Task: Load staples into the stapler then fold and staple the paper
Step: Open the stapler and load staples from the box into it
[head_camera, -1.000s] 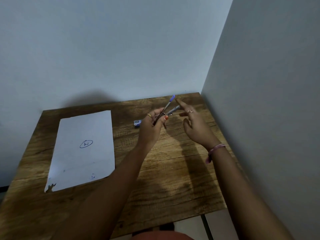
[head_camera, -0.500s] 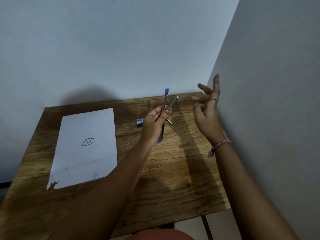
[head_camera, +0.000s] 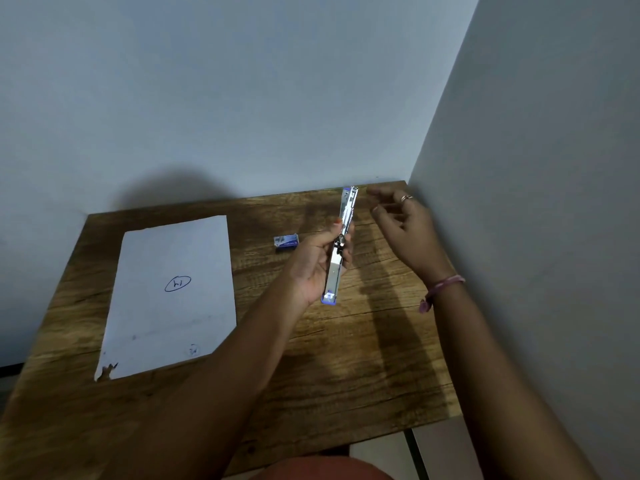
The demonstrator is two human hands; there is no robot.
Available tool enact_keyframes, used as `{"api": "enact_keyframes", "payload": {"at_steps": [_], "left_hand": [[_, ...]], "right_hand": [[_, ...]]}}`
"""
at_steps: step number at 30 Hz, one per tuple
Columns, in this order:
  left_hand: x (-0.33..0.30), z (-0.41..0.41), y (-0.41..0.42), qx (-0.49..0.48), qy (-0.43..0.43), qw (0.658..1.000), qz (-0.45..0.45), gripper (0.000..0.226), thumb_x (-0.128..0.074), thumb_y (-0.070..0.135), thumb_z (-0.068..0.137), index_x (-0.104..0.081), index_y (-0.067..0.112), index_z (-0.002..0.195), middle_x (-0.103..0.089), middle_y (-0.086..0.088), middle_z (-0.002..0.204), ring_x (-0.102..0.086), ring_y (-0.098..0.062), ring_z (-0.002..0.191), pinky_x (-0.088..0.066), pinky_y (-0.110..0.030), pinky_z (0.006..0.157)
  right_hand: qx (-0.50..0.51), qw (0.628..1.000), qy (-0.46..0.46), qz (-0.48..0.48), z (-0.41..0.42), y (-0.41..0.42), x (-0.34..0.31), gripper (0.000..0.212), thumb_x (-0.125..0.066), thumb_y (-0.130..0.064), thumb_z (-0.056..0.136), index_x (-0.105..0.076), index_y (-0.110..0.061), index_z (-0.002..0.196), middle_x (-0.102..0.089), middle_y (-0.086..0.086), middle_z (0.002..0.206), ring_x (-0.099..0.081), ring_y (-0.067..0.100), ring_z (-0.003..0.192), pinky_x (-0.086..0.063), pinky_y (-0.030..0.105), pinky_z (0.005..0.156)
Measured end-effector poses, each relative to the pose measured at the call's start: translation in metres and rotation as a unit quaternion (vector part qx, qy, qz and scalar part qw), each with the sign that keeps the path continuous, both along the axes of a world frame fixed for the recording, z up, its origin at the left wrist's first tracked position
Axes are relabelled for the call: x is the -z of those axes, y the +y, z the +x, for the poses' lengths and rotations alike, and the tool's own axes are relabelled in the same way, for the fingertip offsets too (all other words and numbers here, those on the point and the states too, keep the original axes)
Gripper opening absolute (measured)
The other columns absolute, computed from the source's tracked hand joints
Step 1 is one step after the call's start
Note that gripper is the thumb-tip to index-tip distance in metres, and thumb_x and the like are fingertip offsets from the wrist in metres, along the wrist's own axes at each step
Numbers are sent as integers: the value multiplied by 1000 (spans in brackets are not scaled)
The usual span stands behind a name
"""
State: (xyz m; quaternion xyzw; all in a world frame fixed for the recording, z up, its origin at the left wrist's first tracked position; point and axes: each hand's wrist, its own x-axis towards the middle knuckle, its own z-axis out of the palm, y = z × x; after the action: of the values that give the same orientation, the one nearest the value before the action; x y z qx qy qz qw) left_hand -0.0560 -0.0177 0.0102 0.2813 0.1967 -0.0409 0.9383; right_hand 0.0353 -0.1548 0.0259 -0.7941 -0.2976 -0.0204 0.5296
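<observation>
Since half second ago: your right hand (head_camera: 403,233) drops from raised to beside stapler (head_camera: 341,244), fingers loosely curled, holding nothing visible. Your left hand (head_camera: 317,263) grips stapler, swung fully open, above tabletop (head_camera: 346,358). Staple box (head_camera: 286,242) far centre, label unreadable. Paper (head_camera: 173,296) left, unfolded, circled mark illegible. Loading underway; folding, stapling remain.

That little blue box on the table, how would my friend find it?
Start at the wooden table. Right of the big white paper, just left of the left hand gripping the stapler, lies the staple box. It's the only small blue thing lying flat.
</observation>
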Motion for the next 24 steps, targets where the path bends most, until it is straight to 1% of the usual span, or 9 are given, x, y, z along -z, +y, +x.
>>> {"api": "enact_keyframes", "payload": {"at_steps": [4, 6, 8, 10, 12, 14, 17, 21, 24], "left_hand": [[-2, 0, -2, 9, 7, 1000, -10, 21, -59, 17, 89, -64, 2, 103, -70, -2, 79, -62, -5, 60, -49, -15, 51], [-2, -1, -3, 6, 8, 1000, -12, 22, -60, 16, 88, -64, 2, 104, -70, -2, 79, -63, -5, 60, -49, -16, 50], [-1, -1, -3, 2, 8, 1000, -7, 26, -63, 16, 84, -63, 2, 106, -71, -2, 80, -63, -5, 61, -49, -16, 50], [-1, -1, -2, -3, 11, 1000, 6, 26, -63, 16, 85, -63, 1, 107, -71, -3, 80, -63, -5, 61, -50, -16, 50], [0, -2, -2, -7, 15, 1000, 17, 22, -62, 15, 87, -64, 1, 104, -71, -3, 80, -63, -6, 61, -50, -17, 50], [1, -3, -1, -10, 19, 999, 29, 20, -63, 15, 87, -65, 1, 101, -71, -4, 81, -63, -6, 61, -50, -17, 51], [4, -4, 0, -14, 27, 998, 57, 20, -66, 16, 84, -67, 1, 97, -69, -6, 82, -62, -8, 63, -51, -18, 51], [7, -4, 3, -13, 36, 994, 101, 17, -65, 19, 87, -70, 3, 93, -69, -5, 82, -60, -10, 65, -50, -18, 53], [8, -4, 4, -21, 39, 991, 126, 21, -65, 19, 87, -68, 0, 96, -70, -6, 80, -63, -9, 63, -51, -18, 51]], "right_hand": [[2, 1000, 10, 13, -5, 3, -2, 22, -61, -21, 92, -66, -22, 114, -68, -11, 98, -62, -4, 86, -48, 12, 73], [10, 1000, -18, 13, -8, 5, -3, 21, -61, -20, 91, -67, -20, 112, -68, -12, 94, -63, -3, 85, -48, 14, 72], [29, 997, -68, -14, -10, 5, -5, 21, -61, -21, 92, -67, -17, 112, -70, -5, 97, -65, 6, 87, -53, 28, 78], [42, 991, -113, -61, -9, 3, -6, 22, -58, -24, 93, -67, -18, 112, -70, -1, 101, -66, 12, 90, -52, 43, 83], [43, 981, -153, -109, -7, 0, -6, 22, -55, -27, 94, -67, -19, 112, -69, 0, 103, -65, 18, 92, -49, 49, 85], [50, 964, -209, -155, -7, -3, -5, 23, -54, -27, 95, -66, -23, 114, -68, -1, 104, -64, 20, 95, -44, 45, 88], [63, 930, -292, -215, -4, -6, -4, 25, -55, -25, 94, -65, -26, 117, -68, -2, 103, -63, 22, 96, -37, 38, 83], [54, 906, -330, -258, -1, -5, -1, 27, -56, -22, 92, -64, -26, 118, -68, -1, 102, -64, 23, 93, -36, 38, 83], [57, 899, -342, -268, -1, -3, 0, 28, -57, -17, 90, -65, -24, 116, -69, 0, 101, -65, 24, 93, -38, 40, 82]]}}
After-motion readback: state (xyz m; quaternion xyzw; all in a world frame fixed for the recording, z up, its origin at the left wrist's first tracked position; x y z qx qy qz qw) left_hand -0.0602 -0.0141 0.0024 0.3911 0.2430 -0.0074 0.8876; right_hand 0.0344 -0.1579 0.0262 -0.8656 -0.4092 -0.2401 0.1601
